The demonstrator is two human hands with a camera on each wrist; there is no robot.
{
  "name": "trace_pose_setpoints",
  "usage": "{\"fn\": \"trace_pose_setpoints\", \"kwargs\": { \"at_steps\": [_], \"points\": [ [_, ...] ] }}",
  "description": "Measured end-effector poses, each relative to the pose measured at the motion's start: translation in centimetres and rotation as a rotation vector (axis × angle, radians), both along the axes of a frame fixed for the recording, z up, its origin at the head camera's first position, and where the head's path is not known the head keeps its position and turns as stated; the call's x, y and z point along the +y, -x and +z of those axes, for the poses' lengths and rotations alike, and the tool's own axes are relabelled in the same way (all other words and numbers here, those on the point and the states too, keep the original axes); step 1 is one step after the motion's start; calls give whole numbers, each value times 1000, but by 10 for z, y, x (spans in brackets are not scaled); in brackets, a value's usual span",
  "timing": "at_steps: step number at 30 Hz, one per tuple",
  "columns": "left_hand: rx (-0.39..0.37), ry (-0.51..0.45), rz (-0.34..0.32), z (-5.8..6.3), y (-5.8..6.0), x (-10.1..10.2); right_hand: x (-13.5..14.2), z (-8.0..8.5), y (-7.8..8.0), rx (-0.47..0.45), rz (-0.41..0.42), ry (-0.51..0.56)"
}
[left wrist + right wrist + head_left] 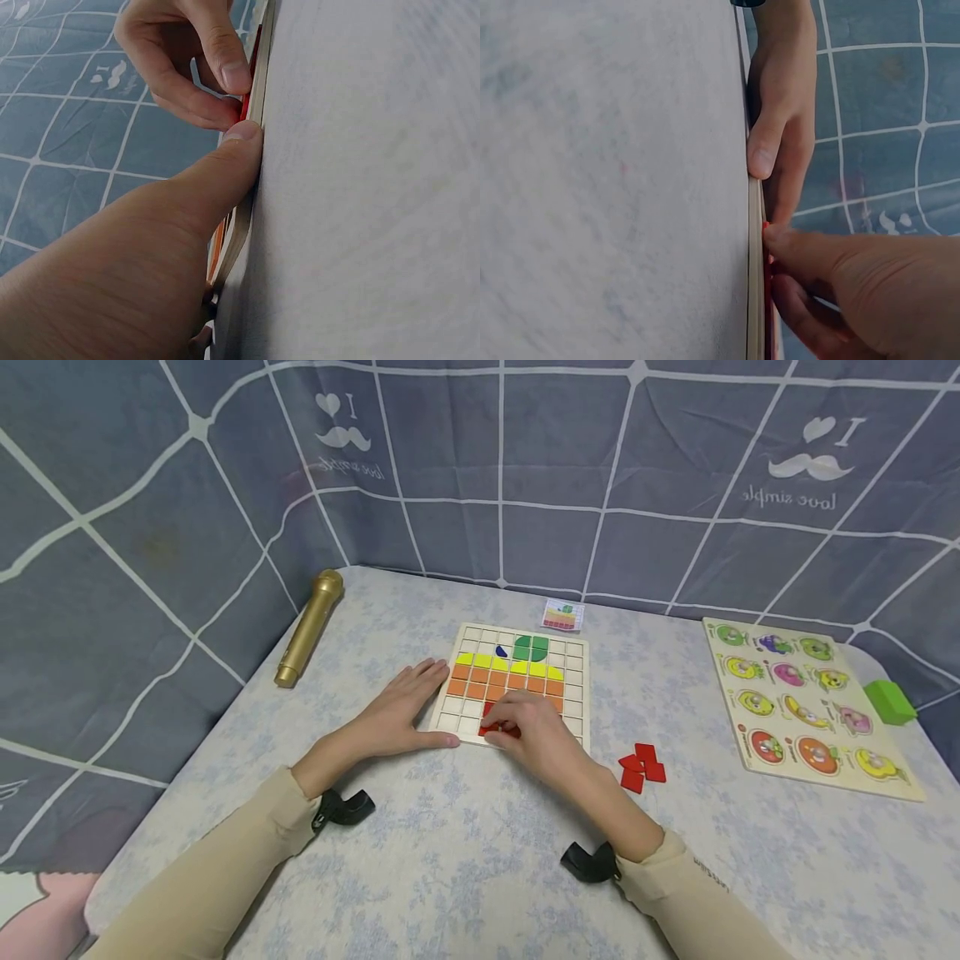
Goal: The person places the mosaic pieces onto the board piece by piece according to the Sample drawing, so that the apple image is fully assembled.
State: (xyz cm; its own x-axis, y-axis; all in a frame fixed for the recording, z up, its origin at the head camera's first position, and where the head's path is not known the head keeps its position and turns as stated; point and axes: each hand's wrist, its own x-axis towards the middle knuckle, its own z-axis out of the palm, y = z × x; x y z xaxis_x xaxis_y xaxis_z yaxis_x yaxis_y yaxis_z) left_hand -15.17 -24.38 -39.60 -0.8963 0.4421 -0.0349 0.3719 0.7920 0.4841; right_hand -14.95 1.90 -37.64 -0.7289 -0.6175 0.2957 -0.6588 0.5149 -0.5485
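A square wooden grid board point(573, 677) lies on the table, bearing orange rows, yellow pieces point(497, 666), a green shape point(531, 648) and a small dark blue piece point(502, 652). My left hand point(393, 714) rests along its left side, fingers extended at the upper edge and thumb at the near edge. Over the lower rows, my right hand point(536, 731) has curled fingers and pinches a red tile point(244, 107) at the board's surface. Other red on the board is partly hidden beneath that hand. Several loose red tiles point(632, 779) lie right of the board.
Behind the board is a small picture card point(562, 614). A gold microphone point(310, 628) lies at the left. On the right are a fruit puzzle board point(832, 785) and a green block point(890, 702). A grid-patterned curtain point(555, 452) hangs behind the table.
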Motion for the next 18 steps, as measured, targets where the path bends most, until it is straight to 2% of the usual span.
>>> {"fn": "trace_pose_setpoints", "kwargs": {
  "at_steps": [9, 18],
  "points": [
    [-1, -7, 0, 0, 1, 1, 9, 14, 1, -88, -48, -16],
    [4, -10, 2, 1, 0, 2, 53, 15, 0, -142, -45, -62]
  ]
}}
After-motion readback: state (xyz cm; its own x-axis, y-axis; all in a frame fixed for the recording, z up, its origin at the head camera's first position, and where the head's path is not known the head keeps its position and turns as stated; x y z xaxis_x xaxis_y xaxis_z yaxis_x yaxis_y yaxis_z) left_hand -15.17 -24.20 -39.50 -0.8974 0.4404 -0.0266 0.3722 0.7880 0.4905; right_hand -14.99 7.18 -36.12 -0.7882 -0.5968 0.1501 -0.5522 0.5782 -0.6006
